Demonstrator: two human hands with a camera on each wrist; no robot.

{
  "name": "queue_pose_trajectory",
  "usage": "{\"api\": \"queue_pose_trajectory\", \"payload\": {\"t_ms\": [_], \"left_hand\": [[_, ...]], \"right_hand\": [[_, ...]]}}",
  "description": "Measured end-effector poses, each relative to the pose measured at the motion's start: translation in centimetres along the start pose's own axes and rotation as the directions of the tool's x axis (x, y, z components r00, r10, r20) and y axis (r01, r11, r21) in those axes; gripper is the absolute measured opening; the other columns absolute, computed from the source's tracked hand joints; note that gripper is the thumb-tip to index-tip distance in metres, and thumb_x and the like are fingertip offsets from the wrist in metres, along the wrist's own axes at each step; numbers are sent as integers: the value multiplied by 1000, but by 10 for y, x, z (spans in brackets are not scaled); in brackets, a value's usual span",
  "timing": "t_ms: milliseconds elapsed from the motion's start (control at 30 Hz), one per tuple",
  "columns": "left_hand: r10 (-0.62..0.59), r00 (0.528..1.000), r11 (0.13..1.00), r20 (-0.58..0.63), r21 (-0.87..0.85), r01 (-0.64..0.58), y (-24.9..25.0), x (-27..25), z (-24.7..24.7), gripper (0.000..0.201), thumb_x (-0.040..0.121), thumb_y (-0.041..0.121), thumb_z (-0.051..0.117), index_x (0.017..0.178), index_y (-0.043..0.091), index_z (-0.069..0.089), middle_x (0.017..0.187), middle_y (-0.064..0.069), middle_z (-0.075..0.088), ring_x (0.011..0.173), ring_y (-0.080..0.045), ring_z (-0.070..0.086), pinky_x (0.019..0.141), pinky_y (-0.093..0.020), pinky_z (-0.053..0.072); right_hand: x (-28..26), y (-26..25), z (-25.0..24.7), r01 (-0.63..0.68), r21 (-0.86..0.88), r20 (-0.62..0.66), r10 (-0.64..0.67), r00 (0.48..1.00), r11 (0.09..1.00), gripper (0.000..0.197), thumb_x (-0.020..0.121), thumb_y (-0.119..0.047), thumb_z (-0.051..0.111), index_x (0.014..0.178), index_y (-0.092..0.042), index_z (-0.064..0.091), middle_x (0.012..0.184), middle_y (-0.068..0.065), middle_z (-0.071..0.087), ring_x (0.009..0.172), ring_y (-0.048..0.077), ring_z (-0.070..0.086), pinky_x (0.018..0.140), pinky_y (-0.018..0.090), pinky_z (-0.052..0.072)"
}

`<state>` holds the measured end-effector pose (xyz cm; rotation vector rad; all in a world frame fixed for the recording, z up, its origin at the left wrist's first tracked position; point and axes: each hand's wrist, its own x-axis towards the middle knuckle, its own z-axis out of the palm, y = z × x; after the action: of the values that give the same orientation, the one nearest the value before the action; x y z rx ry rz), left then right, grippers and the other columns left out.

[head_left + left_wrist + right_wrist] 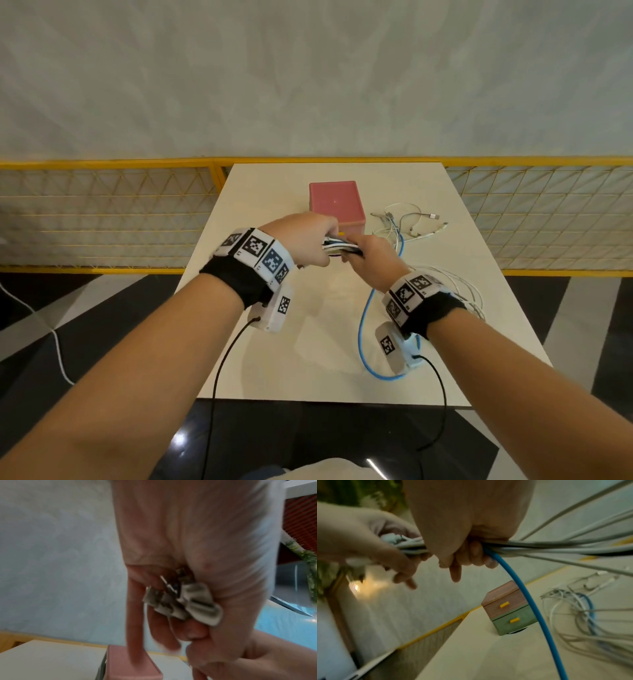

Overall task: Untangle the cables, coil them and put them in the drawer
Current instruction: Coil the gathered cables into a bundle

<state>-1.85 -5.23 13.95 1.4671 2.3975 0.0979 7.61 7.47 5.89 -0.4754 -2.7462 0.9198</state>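
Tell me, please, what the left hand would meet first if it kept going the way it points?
Probably the right hand, which touches it at the cable bundle both hold. Past that comes the drawer box, though depth is hard to judge.

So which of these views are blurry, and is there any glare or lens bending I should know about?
Head view: mostly sharp, the yellow railing bows from the wide lens, glare spots on the dark floor. Left wrist view: left hand motion-smeared, the cable ends it grips soft. Right wrist view: dim, blue cable fairly crisp, loose cables on the table blurred, a warm flare at left.
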Motion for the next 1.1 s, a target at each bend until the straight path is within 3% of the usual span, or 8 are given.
{"api": "queue_pose_trajectory", "payload": {"t_ms": [200,400,500,567,667,767,867,1100], "left_hand": [[-7,1000,996,26,93,4,13,0,-1,29,86,8,63,108,13,44,84,-3,50,55,-14,54,47,-27,42],[82,972,814,-222,-548,-194,-1,-14,-11,43,76,30,82,110,24,57,111,8,62,75,-18,65,61,-29,54],[24,902,792,-431,-542,-280,10,-13,3,21,91,43,62,98,24,68,93,15,63,83,1,56,80,-25,43],[-9,839,826,-544,-477,-301,18,-11,11,35,100,47,41,92,29,70,88,17,59,91,5,50,91,-31,38],[-161,848,637,-505,-710,-301,18,-12,9,43,105,42,26,102,28,67,101,5,62,90,2,57,86,-28,48],[-157,919,469,-361,-847,-252,14,-16,14,24,102,23,47,111,9,65,98,-5,65,83,-17,61,69,-29,53],[-182,848,498,-498,-790,-357,22,-20,17,15,90,2,65,105,4,65,91,-13,69,80,-18,69,74,-26,58],[-71,688,758,-722,-488,-433,39,-24,17,17,84,5,71,97,10,62,91,-4,65,87,-11,62,78,-15,49]], "right_hand": [[-2,-22,0,62,29,-3,-62,998,998,23,84,-12,61,106,-10,65,95,7,70,87,22,62,68,24,37],[-10,-19,-1,-136,270,-81,164,983,953,14,78,-20,52,65,-17,58,58,0,53,58,22,48,56,34,38],[-12,-29,0,-121,391,-131,185,974,913,12,63,-22,44,59,-19,55,54,-2,52,53,17,47,53,30,35],[-15,-33,-1,-103,460,-159,196,968,882,13,68,-15,47,59,-18,57,49,-9,51,48,9,45,49,24,33],[-20,-31,0,-117,564,-218,284,934,818,23,79,-2,48,61,-12,58,44,-10,45,43,4,40,49,25,34],[-25,-27,-1,-101,617,-265,327,907,780,25,80,-6,45,59,-13,57,46,-9,43,46,11,39,53,33,40],[-29,-27,-1,-102,677,-249,357,900,729,27,85,-2,47,67,-17,60,48,-11,46,49,12,38,54,34,41],[-36,-32,-2,-74,720,-210,319,924,690,29,87,7,43,80,-14,62,61,-2,55,56,9,48,61,44,53]]}}
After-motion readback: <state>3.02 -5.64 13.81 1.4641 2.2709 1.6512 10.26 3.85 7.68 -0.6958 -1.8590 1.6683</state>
